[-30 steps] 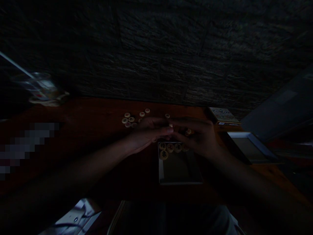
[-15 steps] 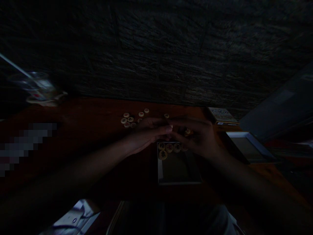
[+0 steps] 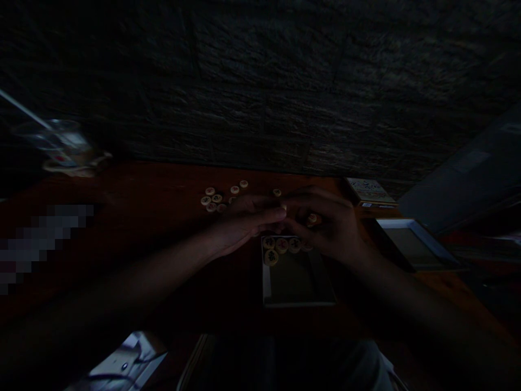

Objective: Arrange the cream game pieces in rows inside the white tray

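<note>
Above the far edge of a shallow box (image 3: 266,288), my two hands meet. My left hand (image 3: 244,220) is closed, its thumb pressed against a pale Chinese chess piece (image 3: 284,208) that is mostly hidden. From the other side, my right hand (image 3: 331,220) curves in, its fingertips and thumb closing on the same piece; the dim light hides the exact contact. Inside the box, several round Chinese chess pieces (image 3: 281,245) line the far side, and one more (image 3: 271,257) starts a second row at the left. My right hand partly covers the row's right end.
Several loose pieces (image 3: 217,199) lie on the brown table (image 3: 154,190) beyond my left hand; single ones (image 3: 277,193) (image 3: 312,218) are near my right hand. To the right are a patterned carton (image 3: 370,190) and an open tray (image 3: 431,241). A clear cup (image 3: 67,144) with a straw stands far left by the wall.
My right fingers have lifted and spread slightly, showing more of the loose piece behind them. My left hand and the pieces in the box have stayed put.
</note>
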Available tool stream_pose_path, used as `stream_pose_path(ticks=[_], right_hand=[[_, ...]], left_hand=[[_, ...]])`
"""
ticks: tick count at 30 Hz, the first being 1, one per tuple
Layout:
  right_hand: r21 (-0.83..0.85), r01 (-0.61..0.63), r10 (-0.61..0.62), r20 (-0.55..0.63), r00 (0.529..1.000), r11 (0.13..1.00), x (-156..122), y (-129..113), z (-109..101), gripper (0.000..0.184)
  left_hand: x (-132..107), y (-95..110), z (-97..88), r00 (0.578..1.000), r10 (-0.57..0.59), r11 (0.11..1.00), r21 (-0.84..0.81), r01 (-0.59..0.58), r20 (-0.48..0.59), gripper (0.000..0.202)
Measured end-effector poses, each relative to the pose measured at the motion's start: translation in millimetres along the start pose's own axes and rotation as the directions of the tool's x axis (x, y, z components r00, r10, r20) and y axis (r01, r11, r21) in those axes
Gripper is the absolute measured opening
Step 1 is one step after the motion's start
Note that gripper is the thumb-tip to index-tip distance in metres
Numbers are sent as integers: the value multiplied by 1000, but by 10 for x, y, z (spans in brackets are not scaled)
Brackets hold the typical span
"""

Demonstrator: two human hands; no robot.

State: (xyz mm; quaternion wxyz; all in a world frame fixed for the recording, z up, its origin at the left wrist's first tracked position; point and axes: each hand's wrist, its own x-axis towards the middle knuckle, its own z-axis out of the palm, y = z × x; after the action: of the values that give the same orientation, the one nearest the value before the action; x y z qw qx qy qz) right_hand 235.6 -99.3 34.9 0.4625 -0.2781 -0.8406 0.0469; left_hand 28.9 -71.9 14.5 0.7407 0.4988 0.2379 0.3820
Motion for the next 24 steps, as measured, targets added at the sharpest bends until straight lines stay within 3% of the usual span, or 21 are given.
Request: stream_pose_path(ticks=[5,11,17,24], right_hand=[[15,-12,12,27,1000,1000,-1,-5,1,28],[33,36,-36,2,999,999,14,-11,11,21],[36,-33,32,33,999,999,-9,4,12,37],[2,2,-2,15,1000,1000,-3,-7,5,28]], left_hand=[[2,8,17,999,10,1000,17,-9,-36,29],[-2,-1,-1,1000,13,1000,-11,-12,15,23],[1,7,23,999,17,1000,24,-16,-41,27],[1,8,6,1000,1,1000,21,-1,-1,29]])
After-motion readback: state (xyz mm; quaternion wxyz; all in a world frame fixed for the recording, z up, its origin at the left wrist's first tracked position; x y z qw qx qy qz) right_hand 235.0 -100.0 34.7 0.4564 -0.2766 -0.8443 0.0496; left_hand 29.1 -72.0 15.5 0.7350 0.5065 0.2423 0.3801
